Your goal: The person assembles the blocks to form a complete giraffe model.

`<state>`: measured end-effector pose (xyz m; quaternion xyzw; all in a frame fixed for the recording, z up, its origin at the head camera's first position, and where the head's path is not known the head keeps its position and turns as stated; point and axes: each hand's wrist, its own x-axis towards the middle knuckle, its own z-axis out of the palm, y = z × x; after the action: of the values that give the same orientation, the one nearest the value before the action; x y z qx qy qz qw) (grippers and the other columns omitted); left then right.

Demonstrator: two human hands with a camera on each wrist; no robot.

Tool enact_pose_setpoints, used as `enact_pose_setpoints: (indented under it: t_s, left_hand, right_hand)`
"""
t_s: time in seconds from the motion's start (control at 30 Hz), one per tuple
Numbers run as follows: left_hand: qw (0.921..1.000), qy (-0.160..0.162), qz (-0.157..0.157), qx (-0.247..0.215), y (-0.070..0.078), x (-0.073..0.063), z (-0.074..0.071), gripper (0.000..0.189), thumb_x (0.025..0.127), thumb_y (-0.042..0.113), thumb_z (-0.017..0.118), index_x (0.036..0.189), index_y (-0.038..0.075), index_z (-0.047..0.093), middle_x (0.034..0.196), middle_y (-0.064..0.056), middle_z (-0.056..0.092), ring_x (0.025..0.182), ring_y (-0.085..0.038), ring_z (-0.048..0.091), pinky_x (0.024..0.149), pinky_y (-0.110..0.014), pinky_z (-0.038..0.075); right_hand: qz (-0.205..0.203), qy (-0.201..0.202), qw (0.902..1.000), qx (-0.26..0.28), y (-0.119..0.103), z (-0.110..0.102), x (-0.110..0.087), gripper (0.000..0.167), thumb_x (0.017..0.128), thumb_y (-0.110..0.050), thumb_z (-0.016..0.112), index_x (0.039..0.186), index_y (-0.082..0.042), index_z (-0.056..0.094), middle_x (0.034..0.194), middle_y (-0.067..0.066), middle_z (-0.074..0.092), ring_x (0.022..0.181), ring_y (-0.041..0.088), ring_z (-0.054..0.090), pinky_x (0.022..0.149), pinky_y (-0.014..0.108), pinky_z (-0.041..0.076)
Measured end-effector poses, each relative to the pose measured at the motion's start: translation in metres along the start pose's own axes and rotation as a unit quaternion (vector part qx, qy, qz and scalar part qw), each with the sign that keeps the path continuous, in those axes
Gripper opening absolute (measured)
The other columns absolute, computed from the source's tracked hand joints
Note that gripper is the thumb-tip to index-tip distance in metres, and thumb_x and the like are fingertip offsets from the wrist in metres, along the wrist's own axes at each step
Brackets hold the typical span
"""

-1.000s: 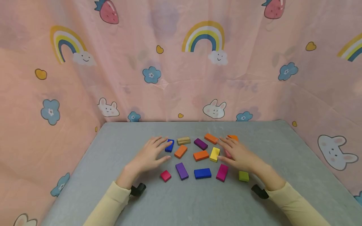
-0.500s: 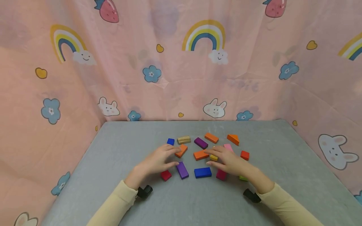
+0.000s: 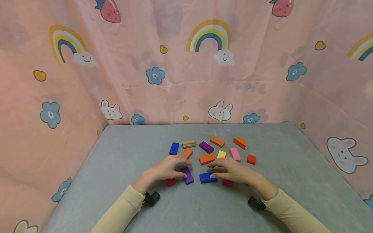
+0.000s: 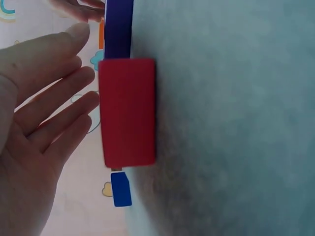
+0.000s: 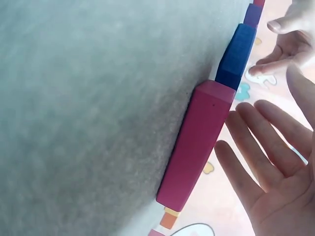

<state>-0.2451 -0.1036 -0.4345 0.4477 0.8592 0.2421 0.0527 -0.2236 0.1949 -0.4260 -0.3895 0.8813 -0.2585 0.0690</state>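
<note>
Both hands hover over a spread of coloured wooden blocks, holding nothing. My left hand (image 3: pixel 166 169) is above the red block (image 4: pixel 128 113) and beside the purple block (image 3: pixel 188 176), its fingers loosely bent. In the left wrist view its thumb and fingers stand apart. My right hand (image 3: pixel 236 170) is over the magenta block (image 5: pixel 202 142), which it partly covers in the head view. Its thumb tip overlaps the blue block (image 3: pixel 206 177) there; the right wrist view shows the fingers spread, with nothing between them. The orange block (image 3: pixel 206 159) lies between the two hands.
Behind the hands lie a wood-coloured piece (image 3: pixel 188 144), a dark purple block (image 3: pixel 206 147), a yellow block (image 3: pixel 221 154), a pink block (image 3: pixel 235 154), an orange triangle (image 3: pixel 240 142) and a small red block (image 3: pixel 252 159). The grey table (image 3: pixel 140 142) meets a printed pink curtain (image 3: pixel 180 97).
Both hands have moved inward and nearer the body, closer to each other. Blocks at the back, such as the blue, pink and small red ones, have come back into sight. The blocks themselves stay put.
</note>
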Motion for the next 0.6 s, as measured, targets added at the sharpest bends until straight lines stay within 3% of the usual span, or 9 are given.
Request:
enact_pose_setpoints:
  t_s: [0.33, 0.6]
  left_hand:
    - [0.9988, -0.029, 0.008, -0.039, -0.0031, 0.0042, 0.0017, 0.038, 0.083, 0.023, 0.074, 0.119, 0.013, 0.066, 0.118, 0.005, 0.066, 0.11, -0.006, 0.059, 0.097, -0.025, 0.047]
    - [0.9967, -0.045, 0.001, -0.068, -0.0073, 0.0047, 0.0027, 0.039, 0.082, 0.017, 0.075, 0.119, 0.013, 0.066, 0.119, 0.005, 0.066, 0.111, -0.006, 0.059, 0.097, -0.025, 0.046]
  right_hand:
    - [-0.014, -0.034, 0.9991, 0.02, 0.0066, 0.001, 0.0023, 0.042, 0.083, -0.028, 0.073, 0.119, -0.008, 0.066, 0.114, 0.001, 0.069, 0.103, 0.014, 0.065, 0.088, 0.036, 0.053]
    - [0.016, -0.051, 0.9982, 0.028, 0.0076, 0.0014, 0.0017, 0.038, 0.082, -0.026, 0.075, 0.116, -0.013, 0.068, 0.113, -0.005, 0.069, 0.098, 0.01, 0.062, 0.087, 0.033, 0.053]
